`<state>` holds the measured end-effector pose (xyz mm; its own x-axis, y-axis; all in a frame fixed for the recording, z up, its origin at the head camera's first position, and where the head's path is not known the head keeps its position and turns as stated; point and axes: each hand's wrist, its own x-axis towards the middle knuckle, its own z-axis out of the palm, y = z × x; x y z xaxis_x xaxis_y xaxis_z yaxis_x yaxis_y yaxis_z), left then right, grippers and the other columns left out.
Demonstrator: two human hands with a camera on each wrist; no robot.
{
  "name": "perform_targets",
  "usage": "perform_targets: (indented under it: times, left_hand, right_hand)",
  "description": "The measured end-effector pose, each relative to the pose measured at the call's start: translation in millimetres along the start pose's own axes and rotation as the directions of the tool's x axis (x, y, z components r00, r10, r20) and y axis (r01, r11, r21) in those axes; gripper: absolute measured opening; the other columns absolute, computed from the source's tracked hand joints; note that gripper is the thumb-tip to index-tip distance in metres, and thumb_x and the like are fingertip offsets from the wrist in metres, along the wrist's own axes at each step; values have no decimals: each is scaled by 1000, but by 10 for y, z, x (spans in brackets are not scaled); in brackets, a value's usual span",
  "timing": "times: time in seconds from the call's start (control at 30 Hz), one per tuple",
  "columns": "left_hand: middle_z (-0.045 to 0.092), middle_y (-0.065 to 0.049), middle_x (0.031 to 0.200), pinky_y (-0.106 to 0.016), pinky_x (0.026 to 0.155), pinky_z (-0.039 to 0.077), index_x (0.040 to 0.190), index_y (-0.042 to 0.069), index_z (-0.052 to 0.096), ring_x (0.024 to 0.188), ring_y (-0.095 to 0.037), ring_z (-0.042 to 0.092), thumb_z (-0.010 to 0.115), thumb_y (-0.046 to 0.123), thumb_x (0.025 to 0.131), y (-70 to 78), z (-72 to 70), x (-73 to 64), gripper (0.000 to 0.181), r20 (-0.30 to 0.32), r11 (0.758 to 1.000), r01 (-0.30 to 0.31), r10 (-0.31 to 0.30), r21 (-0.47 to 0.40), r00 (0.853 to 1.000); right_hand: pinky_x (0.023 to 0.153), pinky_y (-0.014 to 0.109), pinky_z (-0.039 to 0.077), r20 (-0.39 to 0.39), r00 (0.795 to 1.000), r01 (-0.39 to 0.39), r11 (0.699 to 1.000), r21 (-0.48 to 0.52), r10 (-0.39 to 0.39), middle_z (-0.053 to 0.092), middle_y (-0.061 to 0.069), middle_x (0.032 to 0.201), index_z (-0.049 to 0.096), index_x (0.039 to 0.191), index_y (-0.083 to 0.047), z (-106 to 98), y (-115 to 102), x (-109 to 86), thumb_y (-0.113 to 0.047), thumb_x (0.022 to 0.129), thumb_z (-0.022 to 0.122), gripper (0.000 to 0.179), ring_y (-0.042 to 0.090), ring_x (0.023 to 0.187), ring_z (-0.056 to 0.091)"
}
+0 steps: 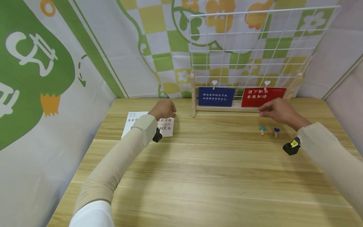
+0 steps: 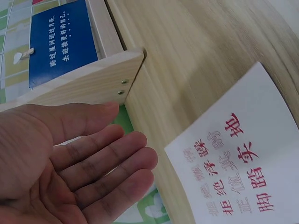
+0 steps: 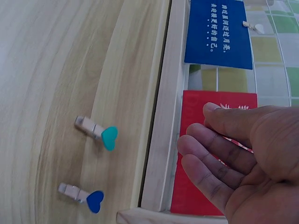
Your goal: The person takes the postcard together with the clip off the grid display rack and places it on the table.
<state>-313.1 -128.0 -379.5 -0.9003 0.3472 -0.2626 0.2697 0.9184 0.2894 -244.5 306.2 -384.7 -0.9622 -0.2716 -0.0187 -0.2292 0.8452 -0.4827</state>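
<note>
My left hand (image 1: 163, 110) hovers beside the rack's left foot, over the white cards (image 1: 168, 132) with printed characters. In the left wrist view its fingers are relaxed and hold nothing. My right hand (image 1: 279, 111) is in front of the red card (image 1: 249, 99), fingers loosely bent with nothing between them. A white heart clothespin (image 1: 267, 83) clips the red card to the white wire grid rack (image 1: 241, 64). The blue card (image 1: 216, 96) hangs to its left from another white heart clothespin (image 1: 214, 83). Two clothespins lie on the table: one teal-hearted (image 3: 96, 131), one blue-hearted (image 3: 83, 196).
The rack stands on a wooden base (image 1: 227, 108) at the back of the wood-grain table (image 1: 198, 176). Behind it hangs a green, yellow and white patterned cloth (image 1: 158, 41). Another printed cloth (image 1: 37, 78) covers the left side.
</note>
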Motion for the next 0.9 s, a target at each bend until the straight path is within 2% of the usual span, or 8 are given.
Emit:
perform_targets:
  times: [0.17,0.47,0.5,0.57,0.67,0.73,0.8,0.9]
  left_hand:
    - [68,-12,124,-41,101,51,117,2,70,118,-31,61,72,17,88,82,0,34,33,11,1000,-3,3,-13,1000]
    - [68,-12,126,-42,103,50,116,2,71,120,-29,61,72,14,88,245,-6,66,30,6,999,-40,40,-36,999]
    - [69,-12,123,-41,101,51,112,3,73,116,-26,62,72,13,87,262,-6,65,27,-2,998,-43,43,-40,999]
    - [71,-9,97,-32,87,54,91,5,74,90,-18,63,71,12,87,294,-5,71,9,-7,997,-54,54,-46,999]
    - [41,1,59,-23,58,33,60,11,48,58,-10,33,70,9,87,338,-6,87,35,-14,995,-79,79,-57,997]
    - [18,4,58,-25,57,17,57,15,29,55,-11,15,68,8,86,365,-13,102,50,-13,993,-104,104,-52,995]
    - [13,5,56,-24,57,14,57,17,23,54,-9,10,68,7,86,395,-22,109,54,-20,991,-125,124,-44,992]
    - [19,6,56,-24,58,17,56,16,28,56,-10,16,69,8,84,448,-38,115,50,-40,990,-143,143,0,989]
  right_hand:
    - [78,46,55,16,1000,-18,1000,24,17,70,24,113,70,112,5,2,-95,31,-12,93,67,26,40,101,67]
    - [72,37,51,21,1000,-20,1000,-7,20,71,22,114,70,115,1,-1,-209,99,-14,94,66,27,36,98,67]
    - [73,38,51,14,1000,-20,1000,-13,20,71,21,113,71,115,1,1,-224,110,-14,93,66,26,36,99,67]
    - [76,43,52,14,1000,-21,1000,-9,22,71,21,114,70,116,1,5,-247,130,-15,94,66,27,38,101,66]
    - [79,47,53,12,1000,-24,1000,6,24,70,22,115,69,117,1,14,-292,158,-15,94,66,29,39,103,66]
    - [78,45,53,12,1000,-20,1000,9,20,70,22,116,69,118,1,19,-317,174,-17,94,66,30,40,103,66]
    - [78,44,52,-3,1000,-14,1000,9,14,70,21,115,70,118,0,24,-356,194,-17,93,66,30,39,102,67]
    - [78,45,52,-16,1000,-1,1000,9,1,70,21,115,70,118,0,30,-396,225,-17,93,66,30,39,102,66]
